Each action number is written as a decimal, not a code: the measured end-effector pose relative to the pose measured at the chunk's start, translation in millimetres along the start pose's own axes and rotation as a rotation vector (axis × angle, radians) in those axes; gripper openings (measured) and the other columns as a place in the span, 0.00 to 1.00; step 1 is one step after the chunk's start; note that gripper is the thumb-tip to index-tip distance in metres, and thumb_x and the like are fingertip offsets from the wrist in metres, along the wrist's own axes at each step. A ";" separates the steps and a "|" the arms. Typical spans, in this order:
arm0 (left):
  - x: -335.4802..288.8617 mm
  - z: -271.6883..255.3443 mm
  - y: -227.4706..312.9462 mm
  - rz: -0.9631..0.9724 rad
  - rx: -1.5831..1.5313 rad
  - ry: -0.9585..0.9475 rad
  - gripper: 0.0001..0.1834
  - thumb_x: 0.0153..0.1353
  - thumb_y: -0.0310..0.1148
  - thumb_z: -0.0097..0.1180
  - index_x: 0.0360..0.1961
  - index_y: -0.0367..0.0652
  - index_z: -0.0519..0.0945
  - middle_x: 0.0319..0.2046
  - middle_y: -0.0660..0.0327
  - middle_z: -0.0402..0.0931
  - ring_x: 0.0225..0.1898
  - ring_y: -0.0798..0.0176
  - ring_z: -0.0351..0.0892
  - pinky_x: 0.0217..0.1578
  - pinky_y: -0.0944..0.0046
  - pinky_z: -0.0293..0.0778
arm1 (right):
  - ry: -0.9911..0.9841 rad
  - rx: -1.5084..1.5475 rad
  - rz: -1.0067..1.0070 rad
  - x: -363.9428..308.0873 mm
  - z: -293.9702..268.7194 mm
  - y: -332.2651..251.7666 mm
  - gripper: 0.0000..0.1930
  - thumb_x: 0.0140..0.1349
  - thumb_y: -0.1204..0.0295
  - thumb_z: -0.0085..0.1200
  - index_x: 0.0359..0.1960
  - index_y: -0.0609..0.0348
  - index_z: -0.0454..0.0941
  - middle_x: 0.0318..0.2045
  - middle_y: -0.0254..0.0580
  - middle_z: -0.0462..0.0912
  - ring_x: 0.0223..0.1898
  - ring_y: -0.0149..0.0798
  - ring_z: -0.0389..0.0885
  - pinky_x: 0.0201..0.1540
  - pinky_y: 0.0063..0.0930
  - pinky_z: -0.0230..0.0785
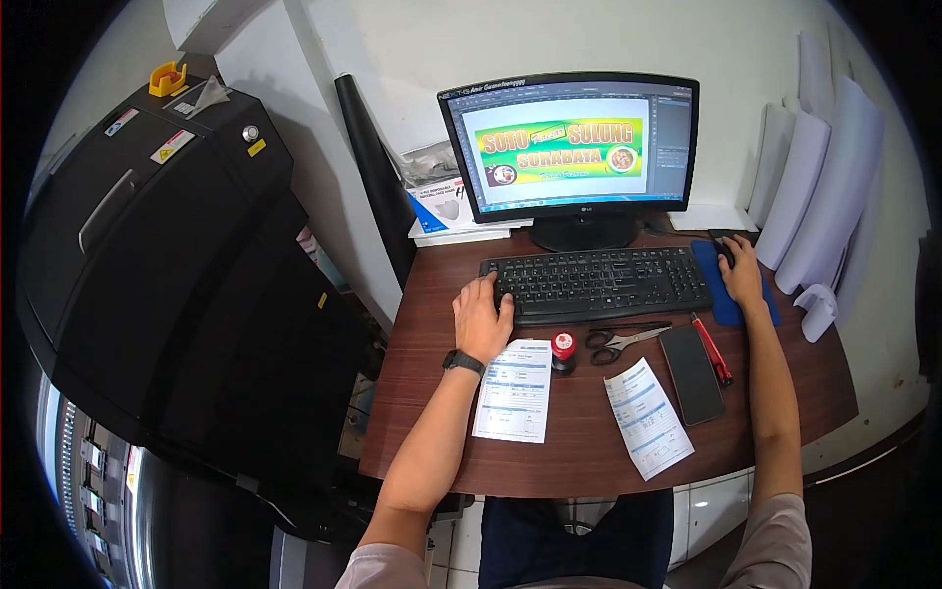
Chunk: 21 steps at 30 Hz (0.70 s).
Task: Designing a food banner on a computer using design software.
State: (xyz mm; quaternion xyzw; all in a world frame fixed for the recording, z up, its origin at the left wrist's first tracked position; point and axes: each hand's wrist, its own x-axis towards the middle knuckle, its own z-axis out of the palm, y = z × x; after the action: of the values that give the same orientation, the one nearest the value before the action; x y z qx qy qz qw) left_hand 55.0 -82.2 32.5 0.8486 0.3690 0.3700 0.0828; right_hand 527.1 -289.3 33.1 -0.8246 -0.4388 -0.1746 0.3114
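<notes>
My left hand point(480, 322) rests at the left end of a black keyboard point(601, 286), its fingers stretched out and touching keys at that corner. Over on the right, my right hand point(744, 275) is wrapped over a black computer mouse point(724, 254) on a blue mouse pad point(723, 306). Behind the keyboard stands a monitor point(564, 201), which shows a green and yellow banner design in an editing window. A filled-in paper form point(512, 402) lies beside my left wrist, which wears a dark watch point(463, 361).
Below the keyboard lie a red-topped stamp point(562, 348), scissors point(618, 344), a red cutter point(711, 351), a dark phone point(692, 378) and a second form point(648, 420). Rolled white sheets point(814, 187) lean at the right wall. A large black machine point(177, 265) stands left of the brown desk point(589, 461).
</notes>
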 end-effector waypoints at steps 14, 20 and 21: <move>-0.6 1.9 -1.9 0.006 -0.001 0.011 0.26 0.69 0.37 0.55 0.64 0.35 0.74 0.57 0.49 0.76 0.62 0.47 0.71 0.64 0.49 0.62 | 0.029 -0.018 -0.035 0.2 2.8 5.2 0.23 0.64 0.71 0.59 0.62 0.57 0.77 0.65 0.54 0.73 0.67 0.58 0.71 0.69 0.45 0.65; -0.9 1.5 -2.1 0.016 -0.001 0.020 0.26 0.69 0.37 0.55 0.64 0.35 0.74 0.57 0.49 0.76 0.62 0.47 0.71 0.63 0.49 0.63 | 0.028 -0.026 -0.031 0.4 3.1 6.7 0.22 0.63 0.72 0.58 0.60 0.58 0.78 0.64 0.54 0.74 0.65 0.59 0.72 0.68 0.45 0.66; -1.1 1.4 -2.6 0.020 -0.002 0.021 0.26 0.69 0.37 0.55 0.64 0.35 0.74 0.57 0.49 0.76 0.62 0.47 0.71 0.63 0.49 0.63 | 0.037 -0.016 -0.047 0.7 3.7 6.8 0.22 0.63 0.72 0.58 0.60 0.58 0.78 0.64 0.54 0.74 0.65 0.59 0.72 0.68 0.45 0.66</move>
State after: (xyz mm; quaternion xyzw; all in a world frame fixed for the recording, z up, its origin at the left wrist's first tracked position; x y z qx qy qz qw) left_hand 54.0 -80.9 29.8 0.8482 0.3609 0.3803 0.0760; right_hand 533.2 -289.3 28.2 -0.8133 -0.4505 -0.2007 0.3088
